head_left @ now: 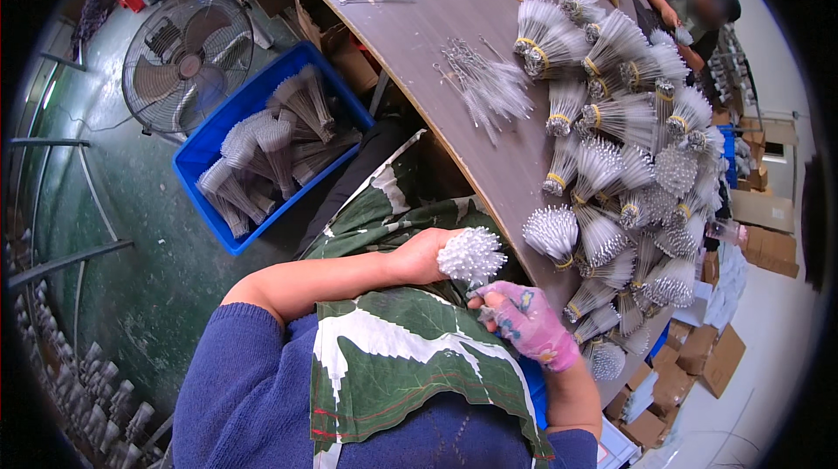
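Observation:
My left hand (422, 256) is bare and closed around a bundle of thin white-tipped sticks (471, 255), held over my lap just short of the table edge. My right hand (526, 321) wears a pink patterned glove. Its fingers touch the underside of that same bundle. A green and white leaf-print cloth (401, 355) covers my lap below both hands. On the brown table (436, 24) to my right lies a big heap of similar bundles (624, 163), each tied with a yellow band.
A blue crate (202, 155) of wrapped bundles stands on the green floor at the left, beside a floor fan (186, 58). Loose sticks (489, 80) lie on the table. Another person (690, 2) sits at the far end. Cardboard boxes (711, 355) lie at the right.

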The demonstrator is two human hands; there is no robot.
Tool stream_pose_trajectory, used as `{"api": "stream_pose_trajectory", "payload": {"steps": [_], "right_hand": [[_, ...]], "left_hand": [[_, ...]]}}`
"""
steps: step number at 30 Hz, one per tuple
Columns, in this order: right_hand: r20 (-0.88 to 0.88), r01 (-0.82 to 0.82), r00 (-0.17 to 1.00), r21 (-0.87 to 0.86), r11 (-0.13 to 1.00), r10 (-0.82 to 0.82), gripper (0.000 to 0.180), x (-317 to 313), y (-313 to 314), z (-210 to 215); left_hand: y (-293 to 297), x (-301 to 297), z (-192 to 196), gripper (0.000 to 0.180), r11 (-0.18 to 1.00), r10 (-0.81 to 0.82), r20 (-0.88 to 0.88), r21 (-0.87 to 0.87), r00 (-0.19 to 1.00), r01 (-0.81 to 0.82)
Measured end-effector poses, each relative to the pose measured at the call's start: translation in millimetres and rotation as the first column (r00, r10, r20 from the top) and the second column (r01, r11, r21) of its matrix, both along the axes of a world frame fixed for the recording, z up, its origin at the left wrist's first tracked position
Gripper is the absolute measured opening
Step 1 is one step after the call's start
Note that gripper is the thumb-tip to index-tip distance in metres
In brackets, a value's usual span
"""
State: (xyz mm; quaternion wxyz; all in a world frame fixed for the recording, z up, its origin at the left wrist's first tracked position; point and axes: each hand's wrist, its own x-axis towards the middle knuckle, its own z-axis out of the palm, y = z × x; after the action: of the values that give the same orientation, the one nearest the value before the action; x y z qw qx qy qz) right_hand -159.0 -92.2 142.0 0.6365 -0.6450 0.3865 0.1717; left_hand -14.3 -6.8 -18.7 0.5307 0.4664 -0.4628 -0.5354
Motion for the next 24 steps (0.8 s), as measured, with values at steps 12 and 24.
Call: {"api": "stream_pose_trajectory", "payload": {"steps": [12, 24], "right_hand": [[-0.045, 0.079, 0.996, -0.068, 0.995, -0.083, 0.027, 5, 4, -1], [-0.1, -0.439, 0.889, -0.463, 0.769, 0.447, 0.026, 9, -25, 11]], "left_hand": [[0, -2, 2, 0.027, 0.995, 0.103, 0.102, -0.002, 0.989, -0.103], [3, -2, 9, 0.026, 0.997, 0.005, 0.39, 0.065, 0.921, -0.033]]}}
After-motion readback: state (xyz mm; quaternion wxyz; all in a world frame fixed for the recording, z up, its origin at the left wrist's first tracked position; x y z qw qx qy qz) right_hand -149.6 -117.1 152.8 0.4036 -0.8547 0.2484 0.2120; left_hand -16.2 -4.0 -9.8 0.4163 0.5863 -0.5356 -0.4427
